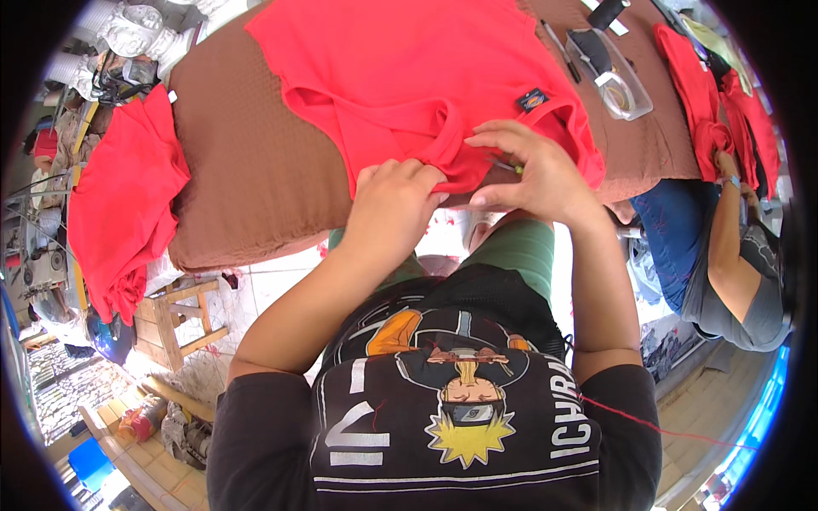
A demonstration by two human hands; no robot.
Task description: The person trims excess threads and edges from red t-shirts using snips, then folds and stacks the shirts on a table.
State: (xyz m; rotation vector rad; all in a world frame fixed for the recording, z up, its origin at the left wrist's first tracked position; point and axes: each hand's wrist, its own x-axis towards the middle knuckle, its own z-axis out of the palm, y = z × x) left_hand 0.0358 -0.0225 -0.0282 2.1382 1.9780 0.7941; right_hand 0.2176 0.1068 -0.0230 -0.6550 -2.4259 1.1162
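A red garment point(409, 68) with a dark label point(532, 100) is spread over a brown cloth-covered cushioned surface point(247, 162). At its near edge, my left hand point(396, 200) is closed on a fold of the fabric, fingertips pinched together. My right hand point(537, 170) is just to the right, its thumb and forefinger curved apart beside the garment's opening. Within that hand sits a small tool point(516, 168) with a thin dark metal part and a yellow-green piece; blur and the fingers hide its exact kind.
A clear tray point(635, 106) with small items lies at the upper right, beside a black pen point(561, 51) and a black spool point(607, 13). More red cloth point(128, 204) hangs at left above a wooden stool point(175, 324). Another person's arm point(724, 230) handles red fabric at right.
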